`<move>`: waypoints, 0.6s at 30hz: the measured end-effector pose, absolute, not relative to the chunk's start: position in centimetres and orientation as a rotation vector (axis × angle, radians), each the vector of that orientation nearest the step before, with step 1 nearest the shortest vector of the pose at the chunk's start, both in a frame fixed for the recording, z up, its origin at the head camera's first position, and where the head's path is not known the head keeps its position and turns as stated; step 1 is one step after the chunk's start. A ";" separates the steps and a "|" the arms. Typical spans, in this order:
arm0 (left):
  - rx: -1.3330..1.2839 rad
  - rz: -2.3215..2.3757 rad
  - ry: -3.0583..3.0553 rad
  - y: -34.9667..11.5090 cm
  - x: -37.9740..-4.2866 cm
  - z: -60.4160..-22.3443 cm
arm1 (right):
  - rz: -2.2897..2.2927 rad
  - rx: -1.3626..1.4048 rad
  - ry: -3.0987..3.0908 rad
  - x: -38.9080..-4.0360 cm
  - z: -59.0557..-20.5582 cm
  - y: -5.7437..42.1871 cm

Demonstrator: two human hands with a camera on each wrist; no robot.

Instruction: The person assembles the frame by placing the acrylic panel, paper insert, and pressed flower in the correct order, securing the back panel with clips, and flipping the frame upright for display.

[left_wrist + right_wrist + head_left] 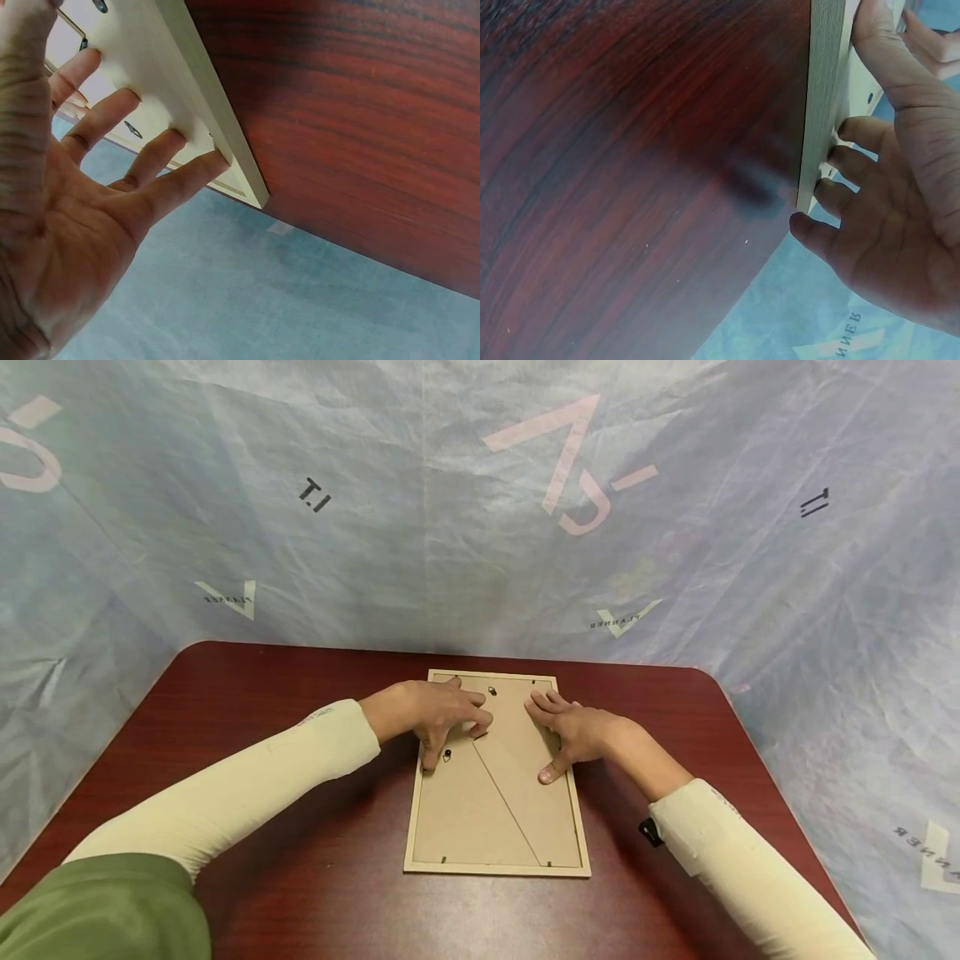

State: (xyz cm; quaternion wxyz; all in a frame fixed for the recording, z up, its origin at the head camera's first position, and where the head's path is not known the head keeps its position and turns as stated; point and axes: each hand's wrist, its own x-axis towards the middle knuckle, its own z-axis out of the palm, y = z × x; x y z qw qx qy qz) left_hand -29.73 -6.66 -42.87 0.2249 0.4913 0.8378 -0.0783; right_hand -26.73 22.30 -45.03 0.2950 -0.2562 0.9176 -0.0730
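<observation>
A picture frame (pixel 495 810) lies face down on the table, its beige backing board facing up inside a pale wooden rim. My left hand (pixel 442 706) arches over the upper left of the board, thumb at the left edge and index finger beside a small dark slot near the middle. In the left wrist view the fingertips (pixel 174 135) rest spread on the board. My right hand (pixel 581 732) lies over the right edge, fingers spread and thumb on the board. The right wrist view shows its little finger (pixel 810 234) just outside the rim.
Two small black hanging hooks, one of them the lower hook (pixel 447 754), are fixed to the board. A thin diagonal line runs down it. The dark red table (pixel 315 868) surrounds the frame, with grey printed sheeting (pixel 375 552) behind and at both sides.
</observation>
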 end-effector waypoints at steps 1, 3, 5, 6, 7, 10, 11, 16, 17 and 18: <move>1.353 -0.216 2.310 -6.6 -29.7 -42.9 | -0.195 -0.682 2.441 -26.7 -45.0 22.3; 1.350 -0.216 2.310 -6.6 -29.7 -42.9 | -0.196 -0.673 2.439 -26.7 -44.9 22.3; 1.344 -0.217 2.313 -6.5 -29.7 -42.9 | -0.192 -0.670 2.441 -26.6 -44.9 22.3; 1.340 -0.218 2.315 -6.4 -29.7 -42.9 | -0.188 -0.668 2.443 -26.6 -44.9 22.3; 1.338 -0.218 2.316 -6.4 -29.7 -42.9 | -0.184 -0.666 2.445 -26.6 -44.9 22.3; 1.330 -0.226 2.317 -6.5 -29.6 -42.9 | -0.180 -0.663 2.445 -26.6 -44.9 22.3; 1.333 -0.231 2.314 -6.5 -29.7 -42.9 | -0.176 -0.666 2.446 -26.6 -44.9 22.3; 1.354 -0.229 2.299 -6.8 -29.9 -42.8 | -0.162 -0.664 2.445 -26.7 -44.8 22.1; 1.353 -0.218 2.297 -6.9 -30.0 -42.7 | -0.161 -0.664 2.448 -26.7 -44.8 22.0; 1.348 -0.202 2.294 -7.0 -30.0 -42.8 | -0.162 -0.661 2.447 -26.6 -44.8 21.9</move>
